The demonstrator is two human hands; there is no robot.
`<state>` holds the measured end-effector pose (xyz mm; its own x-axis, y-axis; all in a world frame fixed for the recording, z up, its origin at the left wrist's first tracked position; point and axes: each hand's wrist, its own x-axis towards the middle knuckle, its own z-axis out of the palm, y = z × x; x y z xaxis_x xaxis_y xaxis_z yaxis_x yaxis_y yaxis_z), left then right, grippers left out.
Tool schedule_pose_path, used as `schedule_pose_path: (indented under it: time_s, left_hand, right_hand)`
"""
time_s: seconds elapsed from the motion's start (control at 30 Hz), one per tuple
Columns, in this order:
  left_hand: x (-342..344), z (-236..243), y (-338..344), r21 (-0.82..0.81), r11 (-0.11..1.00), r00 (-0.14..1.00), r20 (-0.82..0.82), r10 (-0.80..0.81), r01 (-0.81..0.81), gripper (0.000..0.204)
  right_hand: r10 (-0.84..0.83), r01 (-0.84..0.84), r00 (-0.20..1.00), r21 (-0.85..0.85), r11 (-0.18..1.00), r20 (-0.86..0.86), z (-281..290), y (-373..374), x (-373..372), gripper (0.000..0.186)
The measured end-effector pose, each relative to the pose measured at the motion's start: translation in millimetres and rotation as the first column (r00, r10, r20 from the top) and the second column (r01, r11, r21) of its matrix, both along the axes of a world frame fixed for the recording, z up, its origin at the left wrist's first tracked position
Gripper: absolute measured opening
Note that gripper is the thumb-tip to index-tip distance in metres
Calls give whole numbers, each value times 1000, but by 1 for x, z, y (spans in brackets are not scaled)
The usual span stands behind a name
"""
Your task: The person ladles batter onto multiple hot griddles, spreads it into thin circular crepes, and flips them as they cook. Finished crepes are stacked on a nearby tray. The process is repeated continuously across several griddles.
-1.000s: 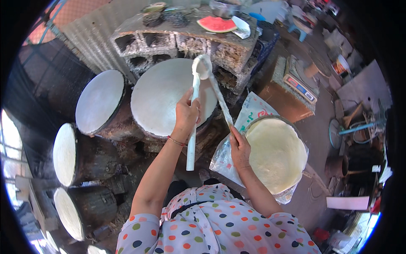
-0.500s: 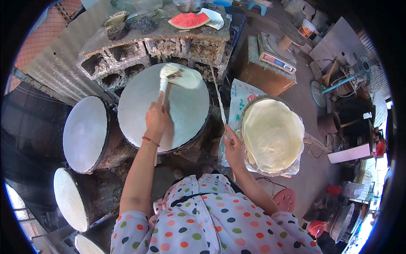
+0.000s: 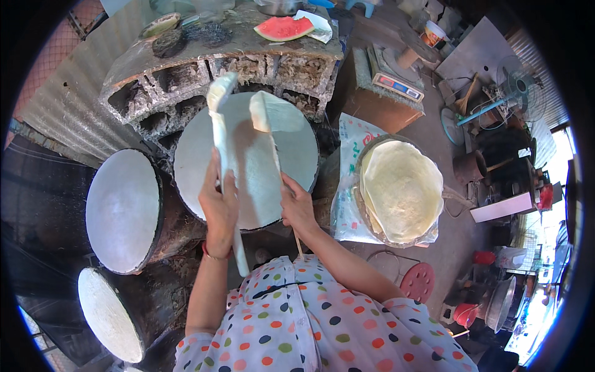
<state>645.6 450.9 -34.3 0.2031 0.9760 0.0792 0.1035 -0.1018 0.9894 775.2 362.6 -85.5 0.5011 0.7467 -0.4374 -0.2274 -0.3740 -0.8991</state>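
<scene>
My left hand (image 3: 220,204) is closed around a white spatula (image 3: 242,251), held upright with its pale, batter-coated blade above the griddle's far left part. A thin stick (image 3: 276,155) is gripped in my right hand (image 3: 299,208), its far end over the same griddle. At that end sits a folded or clumped pale piece of dough (image 3: 260,113); whether it clings to the stick I cannot tell. Beside it a thin pale sheet (image 3: 291,116) lies on the large round grey griddle (image 3: 195,167). To the right, several thin round flatbreads (image 3: 406,192) are stacked on a round tray (image 3: 370,224).
More round griddles (image 3: 122,208) stand on dark drums at the left. Behind the large one is a concrete-block ledge (image 3: 186,68) with a watermelon slice (image 3: 284,28). A scale (image 3: 400,87) rests on a box at the back right. Further right are a fan (image 3: 496,111) and a red stool (image 3: 418,282).
My left hand has lifted the spatula off the sheet and drawn it back and left. My right hand has swung the stick leftward, from beside the tray to over the griddle.
</scene>
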Motion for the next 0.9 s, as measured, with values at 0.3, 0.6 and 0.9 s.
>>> schedule_pose_path:
  time_s: [0.3, 0.6, 0.9]
  left_hand:
    - [-18, 3, -25, -227, 973, 978, 209, 15, 33, 51]
    - [-34, -6, -17, -233, 972, 917, 394, 55, 42, 51]
    - [-56, -6, -14, -262, 964, 877, 453, 159, -40, 47]
  right_hand:
    - [310, -157, 508, -268, 951, 804, 10, -5, 28, 36]
    - [198, -293, 800, 80, 953, 567, -12, 43, -5, 36]
    - [121, -109, 740, -59, 992, 662, -4, 15, 60, 36]
